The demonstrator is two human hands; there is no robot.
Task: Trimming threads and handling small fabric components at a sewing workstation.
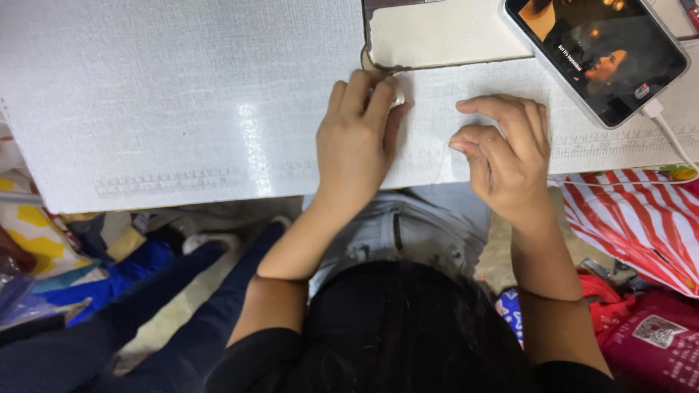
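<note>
- Our left hand (354,138) lies palm-down on the white table (182,94), fingers curled over a small pale object (397,98) at the edge of the recessed plate (444,33). Only a sliver shows past the fingertips, so we can't say what it is. The grip looks closed on it, pinning it flat against the surface, probably to stop it sliding.
- Our right hand (502,156) sits just beside the left, not touching it. Thumb and forefinger are pinched on a fine thread (443,161), which runs down from the pinch toward the table edge. The other fingers are curled loosely above.
- The thread looks slack-to-light, held with the fingertips only; we judge that suits fine control.
- Both wrists come in over the near edge, forearms angled inward, elbows low by our lap.
- A phone (597,51) lies at the top right, screen up and playing video, with a white cable (673,138) plugged in, clear of both hands.
- A red-and-white striped bag (641,218) sits below the table on the right; fabric scraps (44,233) lie on the left.
</note>
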